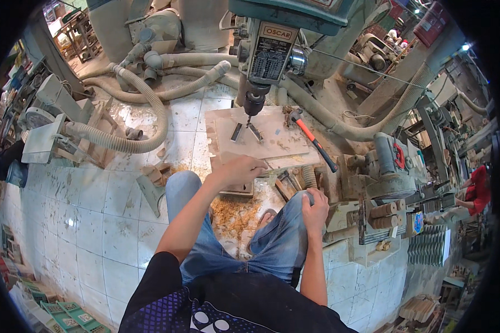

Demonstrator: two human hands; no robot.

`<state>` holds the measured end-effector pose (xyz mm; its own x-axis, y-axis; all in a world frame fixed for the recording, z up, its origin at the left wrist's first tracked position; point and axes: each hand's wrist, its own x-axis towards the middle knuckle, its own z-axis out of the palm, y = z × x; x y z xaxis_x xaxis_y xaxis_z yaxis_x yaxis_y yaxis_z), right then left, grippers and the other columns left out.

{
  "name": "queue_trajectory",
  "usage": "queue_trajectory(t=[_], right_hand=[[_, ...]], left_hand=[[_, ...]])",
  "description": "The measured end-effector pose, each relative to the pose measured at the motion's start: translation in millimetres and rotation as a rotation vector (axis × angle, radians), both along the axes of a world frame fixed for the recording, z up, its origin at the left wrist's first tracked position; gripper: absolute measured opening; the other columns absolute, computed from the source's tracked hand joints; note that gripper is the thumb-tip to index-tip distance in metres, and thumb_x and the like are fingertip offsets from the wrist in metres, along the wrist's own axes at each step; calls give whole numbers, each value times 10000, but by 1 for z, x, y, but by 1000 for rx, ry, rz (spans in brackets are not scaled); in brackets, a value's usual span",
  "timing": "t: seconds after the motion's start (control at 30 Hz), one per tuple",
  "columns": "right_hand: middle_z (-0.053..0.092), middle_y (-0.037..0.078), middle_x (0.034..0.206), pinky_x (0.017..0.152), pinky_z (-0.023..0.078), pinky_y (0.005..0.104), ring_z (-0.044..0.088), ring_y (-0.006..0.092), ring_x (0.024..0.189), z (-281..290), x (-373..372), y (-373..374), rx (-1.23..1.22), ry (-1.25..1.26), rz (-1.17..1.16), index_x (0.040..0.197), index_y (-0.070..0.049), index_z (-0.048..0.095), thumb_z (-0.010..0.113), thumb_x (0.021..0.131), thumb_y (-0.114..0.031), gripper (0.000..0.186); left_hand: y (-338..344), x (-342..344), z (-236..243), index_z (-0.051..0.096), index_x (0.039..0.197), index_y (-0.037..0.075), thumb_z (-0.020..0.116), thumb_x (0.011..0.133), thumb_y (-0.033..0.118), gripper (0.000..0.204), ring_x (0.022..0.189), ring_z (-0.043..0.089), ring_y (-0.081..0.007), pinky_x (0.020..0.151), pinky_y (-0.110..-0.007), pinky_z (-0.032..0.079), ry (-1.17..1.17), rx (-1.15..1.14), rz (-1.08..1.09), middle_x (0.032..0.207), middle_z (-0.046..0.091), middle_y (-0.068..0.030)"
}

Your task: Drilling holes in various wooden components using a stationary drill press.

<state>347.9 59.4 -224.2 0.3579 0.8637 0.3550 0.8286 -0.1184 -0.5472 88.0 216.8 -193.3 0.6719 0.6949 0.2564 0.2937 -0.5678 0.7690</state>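
A drill press (270, 50) stands in front of me, its chuck (254, 101) and thin bit hanging over a wooden board (286, 145). Two short dark strips (236, 132) lie on the board on either side of the bit. At the board's near left edge is my left hand (240, 170), its fingers loosely stretched to the right; no held thing shows. My right hand (315, 209) rests on my right knee, fingers spread over the jeans. A hammer (315, 140) with an orange and black handle lies along the board's right side.
Ribbed dust hoses (161, 119) curve across the floor behind and to the left. Yellowish shavings (233, 215) lie between my feet. On the right stands a grey machine (391, 164); beyond it is a person in red (476, 188). Another person's leg (16, 173) shows at far left.
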Motion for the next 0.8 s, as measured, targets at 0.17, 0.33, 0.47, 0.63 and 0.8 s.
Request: queue_trajectory(t=[0.17,0.33,0.47,0.63,0.8], right_hand=[[676,117,1117,959,430,431,592,318,1087,2,0,-1,16,-9,1,1047,-38,680,664,836,-170,249],[677,120,1122,956,432,428,594,320,1086,1,1,-1,32,2,9,1046,-38,681,661,837,-169,248],[679,120,1116,951,435,428,596,320,1081,0,1,0,25,-9,-8,1039,-39,681,663,834,-169,244],[679,119,1111,941,438,431,595,320,1075,1,1,0,47,-4,9,1029,-43,683,663,839,-175,232],[679,108,1113,945,433,435,595,315,1078,3,0,-1,18,-2,-9,1036,-48,683,660,841,-176,235]], left_hand=[[33,-2,4,715,964,46,581,882,196,218,759,681,-310,712,-400,530,88,-6,512,880,722,-139],[65,-11,0,704,1085,88,591,855,207,282,837,673,-341,759,-431,527,-59,7,772,985,699,-144],[45,-2,-13,706,998,57,607,840,192,230,889,661,-311,755,-416,529,286,189,659,975,654,-144],[10,21,-11,703,953,44,615,830,214,227,985,628,-318,767,-416,525,331,404,785,1068,612,-165],[11,23,8,654,1089,34,594,857,195,288,996,603,-336,769,-420,517,480,26,367,1164,585,-164]])
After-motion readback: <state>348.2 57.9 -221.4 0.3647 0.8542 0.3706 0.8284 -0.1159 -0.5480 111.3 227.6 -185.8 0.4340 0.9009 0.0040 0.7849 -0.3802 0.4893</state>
